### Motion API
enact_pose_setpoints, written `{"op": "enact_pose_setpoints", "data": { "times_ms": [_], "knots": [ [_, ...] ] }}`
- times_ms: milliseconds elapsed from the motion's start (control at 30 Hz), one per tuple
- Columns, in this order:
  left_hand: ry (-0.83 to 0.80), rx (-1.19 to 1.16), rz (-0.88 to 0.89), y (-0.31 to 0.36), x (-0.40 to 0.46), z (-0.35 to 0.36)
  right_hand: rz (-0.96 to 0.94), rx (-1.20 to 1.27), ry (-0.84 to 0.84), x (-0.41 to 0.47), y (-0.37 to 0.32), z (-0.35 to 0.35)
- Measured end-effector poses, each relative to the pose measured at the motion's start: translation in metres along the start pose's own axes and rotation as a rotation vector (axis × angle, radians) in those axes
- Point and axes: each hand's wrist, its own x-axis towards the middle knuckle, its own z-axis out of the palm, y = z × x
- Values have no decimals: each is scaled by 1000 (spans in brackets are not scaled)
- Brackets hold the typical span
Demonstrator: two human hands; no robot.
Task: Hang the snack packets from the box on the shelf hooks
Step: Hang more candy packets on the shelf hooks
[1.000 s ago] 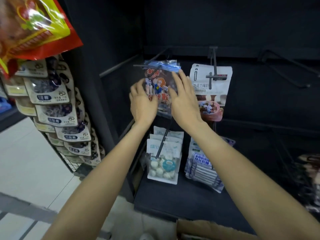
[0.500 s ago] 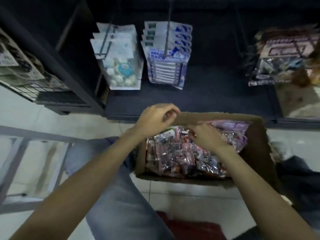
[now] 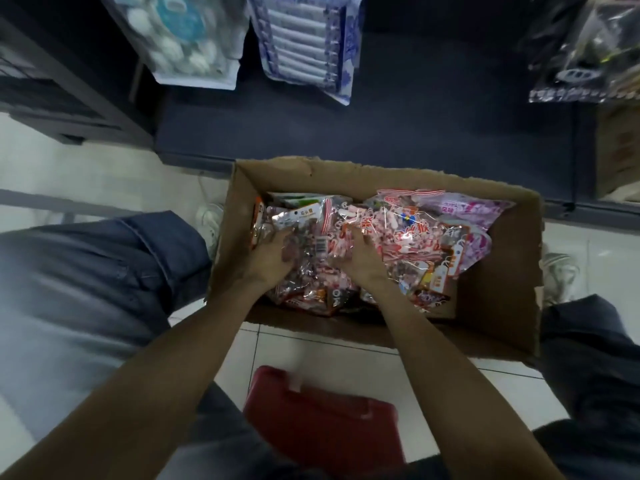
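Box [image 3: 502, 306]: cardboard, on the tiled floor before the dark shelf [image 3: 381, 133].
Left hand [image 3: 268, 259]: fingers curled into the snack packets [image 3: 408, 237].
Right hand [image 3: 360, 261]: likewise gripping packets.

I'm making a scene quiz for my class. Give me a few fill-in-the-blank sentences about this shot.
1. Both hands reach into a ____ box on the floor.
2. The box holds snack ____.
3. The left hand and right hand rest on the ____ in it.
4. A ____ object lies nearest the camera.

Missing: cardboard; packets; packets; red
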Motion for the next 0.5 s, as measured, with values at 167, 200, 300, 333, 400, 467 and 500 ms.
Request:
{"op": "enact_pose_setpoints", "data": {
  "times_ms": [167, 200, 300, 333, 400, 467, 500],
  "knots": [
    [-66, -200, -64, -19, -10, 3, 111, -142, -26, 24, -14, 35],
    [-88, -234, -96, -22, -10, 3, 116, -133, -13, 25, -14, 36],
    [-146, -277, -201, -27, -6, 8, 133, 65, 66, 25, -6, 31],
    [-160, -277, -235, -27, -5, 10, 147, 141, 100, 23, -2, 26],
    [-174, -322, -284, -23, -1, 15, 210, 349, 131, 17, 9, 16],
    [-166, -426, -296, -19, 2, 17, 257, 479, 128, 10, 21, 7],
    [-148, -497, -305, -17, 3, 17, 263, 499, 116, 7, 26, 4]
  ]
}}
